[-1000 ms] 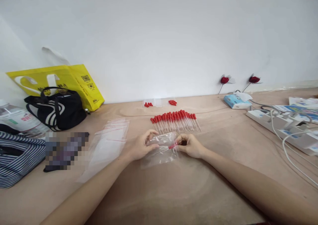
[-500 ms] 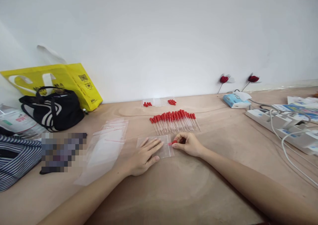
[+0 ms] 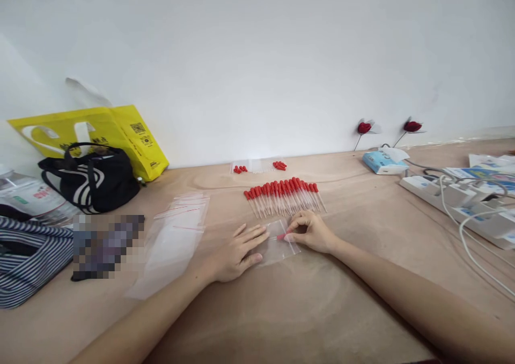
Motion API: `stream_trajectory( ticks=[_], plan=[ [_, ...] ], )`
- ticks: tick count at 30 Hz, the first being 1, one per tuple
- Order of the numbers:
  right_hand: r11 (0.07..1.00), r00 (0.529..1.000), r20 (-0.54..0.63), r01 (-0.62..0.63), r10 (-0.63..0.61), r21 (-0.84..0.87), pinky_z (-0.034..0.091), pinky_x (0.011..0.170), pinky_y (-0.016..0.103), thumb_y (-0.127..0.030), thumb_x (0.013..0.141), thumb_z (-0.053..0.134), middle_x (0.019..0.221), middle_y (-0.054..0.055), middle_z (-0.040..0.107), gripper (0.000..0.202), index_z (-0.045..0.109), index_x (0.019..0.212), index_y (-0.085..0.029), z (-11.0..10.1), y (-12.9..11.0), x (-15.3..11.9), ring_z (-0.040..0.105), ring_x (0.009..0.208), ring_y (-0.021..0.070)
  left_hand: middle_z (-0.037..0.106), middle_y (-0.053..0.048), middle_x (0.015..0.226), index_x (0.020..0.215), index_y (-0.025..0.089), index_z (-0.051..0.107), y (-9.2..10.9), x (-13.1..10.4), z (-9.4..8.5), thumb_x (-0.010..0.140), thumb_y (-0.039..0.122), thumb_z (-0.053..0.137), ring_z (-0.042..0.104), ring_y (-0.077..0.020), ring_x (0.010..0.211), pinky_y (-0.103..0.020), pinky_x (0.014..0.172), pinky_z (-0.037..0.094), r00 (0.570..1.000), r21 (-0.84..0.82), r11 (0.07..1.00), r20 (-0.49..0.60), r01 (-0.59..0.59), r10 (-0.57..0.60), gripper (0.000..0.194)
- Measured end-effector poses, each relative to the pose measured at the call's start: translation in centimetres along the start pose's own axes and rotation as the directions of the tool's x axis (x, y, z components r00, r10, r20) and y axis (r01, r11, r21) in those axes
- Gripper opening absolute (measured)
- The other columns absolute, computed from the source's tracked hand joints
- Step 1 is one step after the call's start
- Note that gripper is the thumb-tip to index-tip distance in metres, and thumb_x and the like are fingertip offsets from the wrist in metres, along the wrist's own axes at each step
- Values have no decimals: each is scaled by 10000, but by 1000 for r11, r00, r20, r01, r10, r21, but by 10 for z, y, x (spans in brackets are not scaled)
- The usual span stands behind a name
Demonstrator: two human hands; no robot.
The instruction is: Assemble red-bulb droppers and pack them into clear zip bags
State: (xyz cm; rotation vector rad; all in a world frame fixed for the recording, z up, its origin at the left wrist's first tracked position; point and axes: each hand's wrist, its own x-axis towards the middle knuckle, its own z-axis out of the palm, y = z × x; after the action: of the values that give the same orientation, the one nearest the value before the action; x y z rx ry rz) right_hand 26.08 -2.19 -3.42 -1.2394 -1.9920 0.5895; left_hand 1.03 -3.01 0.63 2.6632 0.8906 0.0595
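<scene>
One clear bag [image 3: 290, 252] lies near the middle of the tabletop [image 3: 322, 305], with the red end of a stick [image 3: 280, 237] showing at its right side. The stick's end is pinched between the thumb and fingertips of the right hand [image 3: 311, 232]; whether film is caught too cannot be told. By the left hand [image 3: 239, 254], spread flat and gripping nothing, the bag's left part is pressed down. If this pressure is eased, the bag could be dragged askew; if the stick is forced, the film could be pierced or creased. The loose sticks [image 3: 287, 188], just beyond the right hand, could be scattered by a knuckle. The bag's far end and the number of sticks inside are hidden by the left hand. Toward the back edge, the contents of the packed bags [image 3: 255, 165] are too small to count; the front edge is mostly cut off.
</scene>
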Motion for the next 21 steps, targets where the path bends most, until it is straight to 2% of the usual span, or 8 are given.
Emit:
stream_trajectory(
  ticks=[7, 9, 11, 12, 14, 16, 18, 21],
  plan=[
    [989, 994, 95, 69, -57, -128, 329, 814, 400, -355, 766, 544, 906, 32, 608, 167, 680, 836, -288, -4, -10, -4, 509, 890, 187, 286, -15, 1395, 1332, 294, 246, 3, 5, 3, 893, 366, 346, 238, -192, 1283, -470, 1058, 113, 997, 13, 997, -30, -73, 74, 455],
    [996, 998, 39, 43, -39, -81, 371, 784, 347, -342, 758, 540, 882, 35, 617, 178, 671, 823, -241, -14, 1, 3, 532, 842, 168, 322, -25, 1379, 1317, 286, 291, 2, 3, 3, 883, 352, 376, 271, -198, 1267, -458, 1050, 162, 996, 9, 997, -55, -74, 74, 447],
    [995, 993, -88, -79, 73, -66, 412, 698, 287, -346, 752, 524, 809, 43, 627, 202, 648, 782, -189, -30, 18, 15, 551, 742, 151, 399, -40, 1329, 1273, 265, 382, 2, 0, 2, 865, 339, 416, 329, -205, 1229, -428, 1026, 243, 992, -4, 999, -114, -49, 48, 415],
    [976, 967, -180, -198, 179, -94, 419, 649, 272, -336, 754, 505, 771, 46, 629, 209, 634, 776, -173, -39, 27, 23, 554, 690, 147, 437, -45, 1295, 1244, 257, 425, 3, -2, 2, 858, 331, 429, 360, -206, 1204, -414, 1009, 279, 989, -17, 999, -144, -31, 28, 392],
    [886, 868, -323, -440, 378, -144, 421, 618, 255, -308, 747, 492, 790, 68, 634, 227, 607, 850, -142, -55, 46, 39, 570, 690, 153, 485, -49, 1244, 1203, 251, 473, 4, -5, 1, 853, 311, 437, 408, -204, 1163, -398, 979, 330, 985, -55, 998, -172, 0, -10, 356],
    [761, 774, -364, -611, 518, -219, 419, 614, 254, -312, 710, 527, 824, 97, 637, 294, 585, 927, -121, -66, 61, 54, 585, 741, 179, 489, -48, 1242, 1199, 252, 476, 5, -8, 1, 853, 301, 437, 418, -203, 1159, -397, 971, 346, 986, -96, 995, -161, 18, -34, 352],
    [702, 741, -358, -664, 569, -258, 413, 603, 257, -292, 665, 571, 831, 128, 636, 308, 591, 912, -110, -71, 69, 65, 590, 780, 210, 471, -47, 1267, 1215, 249, 460, 6, -10, 1, 853, 304, 436, 403, -205, 1179, -404, 983, 337, 989, -119, 992, -136, 38, -54, 367],
    [677, 732, -318, -680, 603, -281, 398, 568, 260, -214, 603, 609, 751, 141, 636, 188, 616, 767, -122, -68, 73, 76, 594, 763, 237, 449, -47, 1291, 1229, 245, 445, 6, -10, 2, 853, 323, 435, 384, -210, 1199, -414, 1002, 316, 991, -127, 990, -113, 63, -77, 384]
  ],
)
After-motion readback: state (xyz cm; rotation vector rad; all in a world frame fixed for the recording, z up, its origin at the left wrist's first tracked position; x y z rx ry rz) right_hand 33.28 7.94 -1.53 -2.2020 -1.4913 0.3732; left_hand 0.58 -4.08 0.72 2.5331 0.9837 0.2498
